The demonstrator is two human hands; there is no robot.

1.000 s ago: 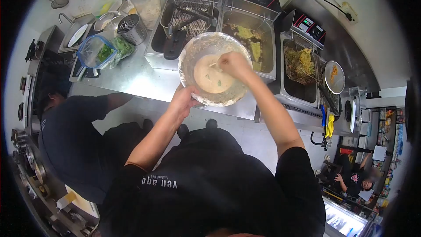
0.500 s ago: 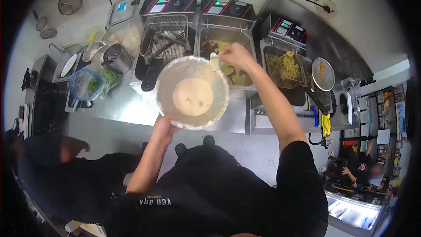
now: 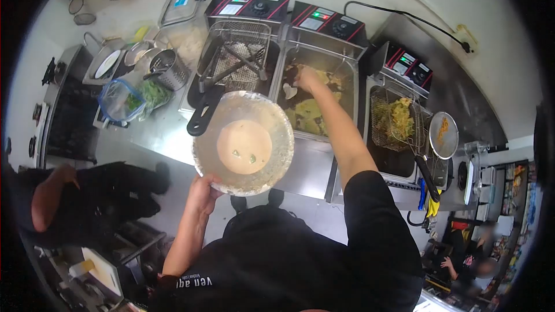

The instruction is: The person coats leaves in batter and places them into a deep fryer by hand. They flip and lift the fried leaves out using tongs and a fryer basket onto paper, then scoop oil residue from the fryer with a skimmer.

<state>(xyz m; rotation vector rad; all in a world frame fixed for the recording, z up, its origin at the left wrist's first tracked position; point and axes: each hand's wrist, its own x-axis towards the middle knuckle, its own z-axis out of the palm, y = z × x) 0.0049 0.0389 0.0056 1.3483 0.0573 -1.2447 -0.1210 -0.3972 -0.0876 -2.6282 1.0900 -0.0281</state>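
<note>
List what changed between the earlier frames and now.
Right hand went from inside the bowl to the middle fryer, batter-coated piece in its fingers. Bowl shifted left relative to the fryers. Co-worker at left changed position. No release visible. Unchanged: left hand grips the bowl; food sits in the right basket.

The only view is head-worn, looking forward and steeply down from above the wearer's chest, near enough to take in both hands, the surface (image 3: 306, 167) and fryers (image 3: 318, 95).
</note>
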